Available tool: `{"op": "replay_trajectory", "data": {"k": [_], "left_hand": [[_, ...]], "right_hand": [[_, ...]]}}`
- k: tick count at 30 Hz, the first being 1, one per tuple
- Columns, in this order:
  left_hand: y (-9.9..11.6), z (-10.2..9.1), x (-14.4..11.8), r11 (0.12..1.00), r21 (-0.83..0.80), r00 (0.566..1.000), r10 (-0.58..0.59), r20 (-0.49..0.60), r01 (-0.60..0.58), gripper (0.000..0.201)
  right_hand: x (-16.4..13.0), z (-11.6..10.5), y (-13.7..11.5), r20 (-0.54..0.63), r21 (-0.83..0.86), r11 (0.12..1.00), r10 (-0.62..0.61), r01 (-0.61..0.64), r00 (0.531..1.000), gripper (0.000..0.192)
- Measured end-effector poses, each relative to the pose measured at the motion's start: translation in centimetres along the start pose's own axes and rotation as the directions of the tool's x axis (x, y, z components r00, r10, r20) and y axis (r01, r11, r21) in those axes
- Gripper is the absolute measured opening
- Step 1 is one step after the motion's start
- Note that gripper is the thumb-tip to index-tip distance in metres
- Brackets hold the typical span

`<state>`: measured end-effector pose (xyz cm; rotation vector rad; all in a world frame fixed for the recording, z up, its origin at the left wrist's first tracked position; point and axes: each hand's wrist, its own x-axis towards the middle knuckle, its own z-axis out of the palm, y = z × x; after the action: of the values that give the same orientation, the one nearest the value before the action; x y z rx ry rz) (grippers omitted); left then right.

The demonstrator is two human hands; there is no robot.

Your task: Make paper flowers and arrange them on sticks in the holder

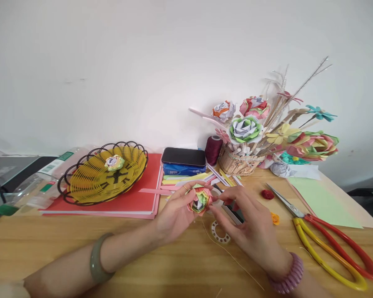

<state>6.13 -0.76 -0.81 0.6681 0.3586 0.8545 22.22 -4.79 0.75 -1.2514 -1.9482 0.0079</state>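
Observation:
My left hand (174,213) cups a folded paper rose (199,200) of pink, yellow and green layers above the wooden table (81,248). My right hand (251,229) reaches in from the right, its fingertips pinching the rose's outer petal edge. A thin pale thread (233,258) trails across the table below the hands. A small white ring-shaped piece (219,232) lies just under the rose. A green bangle sits on my left wrist, a pink coiled band on my right.
A yellow wire basket (104,174) holding one paper flower rests on red folders at left. A woven pot (239,161) of paper flowers stands at the back. Red-and-yellow scissors (329,240) lie at right beside green paper (323,203). A phone, tissue pack and paper strips lie behind the hands.

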Motion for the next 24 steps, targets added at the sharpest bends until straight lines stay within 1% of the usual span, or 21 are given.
{"op": "replay_trajectory", "data": {"k": [3,5,8,10,12,14,16,19,21,24], "left_hand": [[-0.2,0.0,-0.1,0.999,0.009,0.999,-0.035,0.011,0.035,0.021],[-0.3,-0.1,-0.1,0.995,0.076,0.998,-0.065,0.011,0.064,0.026],[-0.3,-0.3,0.0,0.971,0.213,0.994,-0.109,0.008,0.105,0.039],[-0.2,-0.3,0.0,0.958,0.253,0.991,-0.134,-0.012,0.132,0.045],[0.0,-0.4,0.1,0.958,0.242,0.988,-0.145,-0.046,0.152,0.046],[0.2,-0.4,0.1,0.967,0.198,0.986,-0.147,-0.076,0.160,0.040],[0.4,-0.4,0.1,0.974,0.153,0.985,-0.159,-0.064,0.167,0.033],[0.5,-0.4,0.1,0.980,0.100,0.985,-0.174,-0.012,0.175,0.031],[0.4,-0.4,0.1,0.981,0.090,0.985,-0.171,-0.007,0.171,0.028],[0.2,-0.3,0.0,0.981,0.114,0.988,-0.153,-0.022,0.155,0.031]], "right_hand": [[0.0,0.2,0.0,0.049,0.019,1.000,0.021,-0.022,0.999,0.011],[0.0,0.1,0.1,0.048,0.060,0.997,0.038,-0.040,0.998,0.010],[0.2,-0.1,0.4,0.051,0.134,0.989,0.060,-0.066,0.997,0.012],[0.3,-0.3,0.5,0.074,0.176,0.981,0.072,-0.084,0.995,0.013],[0.5,-0.5,0.5,0.091,0.213,0.972,0.082,-0.100,0.992,0.014],[0.6,-0.6,0.4,0.092,0.241,0.963,0.100,-0.119,0.991,0.014],[0.8,-0.6,0.3,0.086,0.268,0.954,0.113,-0.132,0.990,0.011],[1.0,-0.7,0.1,0.073,0.309,0.944,0.097,-0.115,0.993,0.008],[1.0,-0.7,0.1,0.062,0.331,0.938,0.083,-0.099,0.995,0.007],[0.9,-0.6,0.3,0.070,0.360,0.929,0.065,-0.086,0.995,0.012]]}}
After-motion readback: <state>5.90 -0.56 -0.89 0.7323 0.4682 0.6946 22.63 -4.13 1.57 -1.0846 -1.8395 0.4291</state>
